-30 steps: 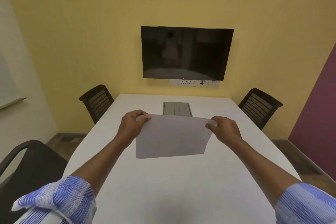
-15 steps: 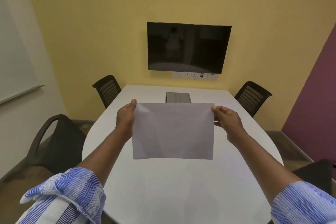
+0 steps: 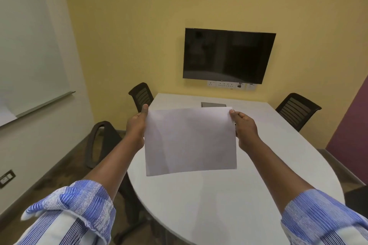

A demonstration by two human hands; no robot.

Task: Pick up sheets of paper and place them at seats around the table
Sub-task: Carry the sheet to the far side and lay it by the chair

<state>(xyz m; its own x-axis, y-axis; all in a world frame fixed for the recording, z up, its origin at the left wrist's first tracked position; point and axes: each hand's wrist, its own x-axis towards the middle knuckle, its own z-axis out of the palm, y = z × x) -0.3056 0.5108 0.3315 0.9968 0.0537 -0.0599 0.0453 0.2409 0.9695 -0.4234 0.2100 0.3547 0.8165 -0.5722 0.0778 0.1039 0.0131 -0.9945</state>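
A blank white sheet of paper (image 3: 190, 140) hangs upright in the air above the near part of the white table (image 3: 229, 201). My left hand (image 3: 137, 125) pinches its upper left corner, thumb up along the edge. My right hand (image 3: 244, 128) pinches its upper right corner. The sheet's lower edge hangs free and does not touch the tabletop. Whether it is one sheet or several stacked I cannot tell.
Black chairs stand around the table: one at the far left (image 3: 141, 94), one at the near left (image 3: 103, 141), one at the far right (image 3: 297, 109). A grey socket box (image 3: 213, 104) is set in the tabletop. A dark screen (image 3: 229, 55) hangs on the yellow wall, a whiteboard (image 3: 29, 49) at left.
The paper has risen from a low tilt to upright in front of me. My view has pulled back and turned left, so more of the table's near end and the left chairs show.
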